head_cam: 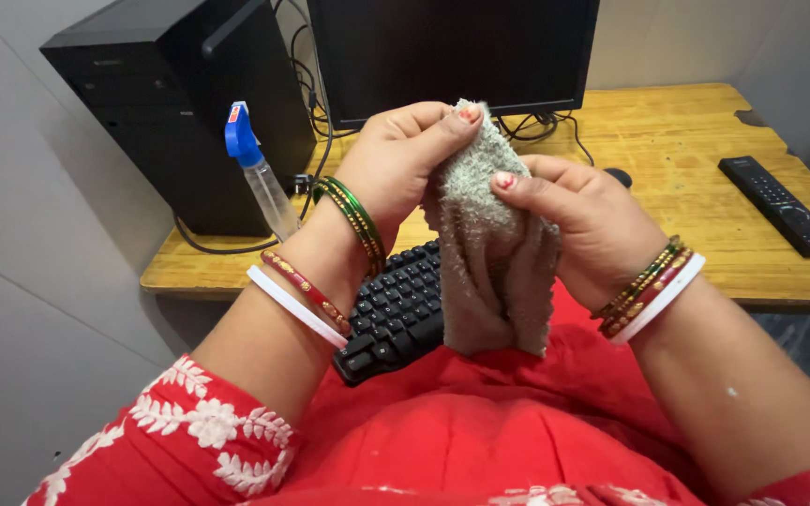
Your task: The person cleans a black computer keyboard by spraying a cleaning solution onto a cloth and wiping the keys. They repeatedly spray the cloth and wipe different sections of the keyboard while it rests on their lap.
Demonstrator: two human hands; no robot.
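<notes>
Wooden desk [686, 141], and you hold a cloth [489, 244] over the keyboard [396, 309].
Left hand [396, 159] and right hand [583, 220] both pinch it; spray bottle [260, 178] untouched, no wiping begun.

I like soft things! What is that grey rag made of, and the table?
The grey rag looks like fluffy terry cotton, with a fuzzy looped surface. The table seems to be wood or wood-look board, showing yellow-brown grain with a slight sheen.

Bright, even light; sharp, wide-angle warp.
</notes>
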